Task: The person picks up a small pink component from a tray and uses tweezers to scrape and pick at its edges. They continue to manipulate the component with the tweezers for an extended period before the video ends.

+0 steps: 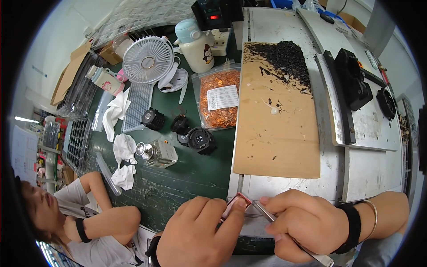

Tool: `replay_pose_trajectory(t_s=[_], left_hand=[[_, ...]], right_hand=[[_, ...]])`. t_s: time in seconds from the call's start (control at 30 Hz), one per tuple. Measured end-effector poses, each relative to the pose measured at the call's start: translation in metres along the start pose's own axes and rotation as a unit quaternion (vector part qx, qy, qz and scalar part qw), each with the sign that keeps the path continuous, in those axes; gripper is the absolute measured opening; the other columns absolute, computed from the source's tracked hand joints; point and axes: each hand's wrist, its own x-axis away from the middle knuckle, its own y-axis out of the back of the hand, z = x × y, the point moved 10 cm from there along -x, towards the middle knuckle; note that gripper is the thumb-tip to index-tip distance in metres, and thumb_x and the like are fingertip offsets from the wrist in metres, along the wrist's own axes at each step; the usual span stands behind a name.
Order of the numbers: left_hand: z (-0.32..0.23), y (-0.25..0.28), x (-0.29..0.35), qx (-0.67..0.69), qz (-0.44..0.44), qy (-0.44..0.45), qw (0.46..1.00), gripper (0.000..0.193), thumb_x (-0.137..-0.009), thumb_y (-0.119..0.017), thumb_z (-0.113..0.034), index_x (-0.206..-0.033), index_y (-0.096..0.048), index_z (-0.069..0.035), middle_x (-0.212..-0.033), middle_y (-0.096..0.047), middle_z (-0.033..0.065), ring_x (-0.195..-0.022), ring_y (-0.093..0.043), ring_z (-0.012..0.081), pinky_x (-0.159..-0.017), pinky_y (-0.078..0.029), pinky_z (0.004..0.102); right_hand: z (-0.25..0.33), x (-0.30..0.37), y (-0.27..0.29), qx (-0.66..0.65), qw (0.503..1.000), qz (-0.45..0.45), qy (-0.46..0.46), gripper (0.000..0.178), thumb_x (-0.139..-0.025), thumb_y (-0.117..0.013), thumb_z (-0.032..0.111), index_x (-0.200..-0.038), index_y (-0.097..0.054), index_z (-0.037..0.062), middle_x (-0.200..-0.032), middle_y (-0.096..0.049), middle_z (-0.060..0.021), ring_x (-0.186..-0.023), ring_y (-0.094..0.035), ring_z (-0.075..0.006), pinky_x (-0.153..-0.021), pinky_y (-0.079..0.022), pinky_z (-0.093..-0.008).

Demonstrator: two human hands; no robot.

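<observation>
At the front edge of the metal worktop, my left hand (193,233) pinches a small flat part with a red rim (229,209). My left thumb presses on it and hides much of its face. Closed around slim metal tweezers (265,212), my right hand (307,220) holds their tips close to the part's right side; whether they touch it I cannot tell. Just beyond both hands lies a brown cardboard sheet (278,138), with a heap of thin black pieces (289,62) at its far end.
On the green table stand a glass pump bottle (162,154), several round black parts (201,140), a bag of orange pieces (219,82), a white fan (148,60) and a drinking bottle (194,49). A black fixture (352,80) is at right. Another person (100,222) sits at left.
</observation>
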Motion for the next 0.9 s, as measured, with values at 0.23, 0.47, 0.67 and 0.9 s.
replay_pose_trajectory(t_s=[0.23, 0.47, 0.67, 0.9], left_hand=[[0.0, 0.001, 0.0, 0.004, -0.002, 0.0, 1.0, 0.028, -0.074, -0.065, -0.001, -0.102, -0.063, 0.002, -0.077, -0.053, 0.0104, -0.068, -0.053, 0.0264, -0.06, -0.045, 0.0349], [0.0, 0.001, -0.001, 0.007, 0.011, -0.004, 1.0, 0.028, -0.074, -0.064, 0.0, -0.103, -0.063, 0.002, -0.078, -0.053, 0.0105, -0.068, -0.054, 0.027, -0.06, -0.045, 0.0353], [0.001, 0.0, 0.001, 0.002, 0.005, 0.006, 1.0, 0.028, -0.074, -0.064, 0.0, -0.103, -0.063, 0.001, -0.078, -0.053, 0.0106, -0.068, -0.054, 0.0271, -0.06, -0.045, 0.0354], [0.001, 0.0, 0.0, 0.001, 0.01, 0.006, 1.0, 0.028, -0.075, -0.063, 0.0, -0.103, -0.063, 0.001, -0.078, -0.053, 0.0105, -0.069, -0.054, 0.0269, -0.06, -0.045, 0.0353]], right_hand=[[-0.004, -0.002, -0.006, 0.062, 0.997, 0.045, -0.014, 0.018, -0.069, -0.065, -0.001, -0.086, -0.059, -0.0038, -0.092, -0.058, -0.0207, -0.065, -0.063, -0.0247, -0.06, -0.055, -0.0296], [0.002, -0.001, -0.014, 0.098, 0.993, 0.052, 0.032, 0.02, -0.067, -0.066, -0.002, -0.086, -0.06, -0.003, -0.099, -0.058, -0.0221, -0.065, -0.063, -0.0228, -0.058, -0.053, -0.0272], [-0.001, -0.001, -0.007, 0.058, 0.998, 0.028, 0.011, 0.022, -0.065, -0.066, -0.003, -0.086, -0.059, -0.0033, -0.101, -0.059, -0.0226, -0.064, -0.061, -0.0222, -0.057, -0.053, -0.0259], [0.0, -0.001, -0.008, 0.081, 0.996, 0.04, 0.01, 0.02, -0.065, -0.063, -0.003, -0.084, -0.059, -0.0033, -0.096, -0.06, -0.0227, -0.064, -0.061, -0.0207, -0.055, -0.052, -0.0257]])
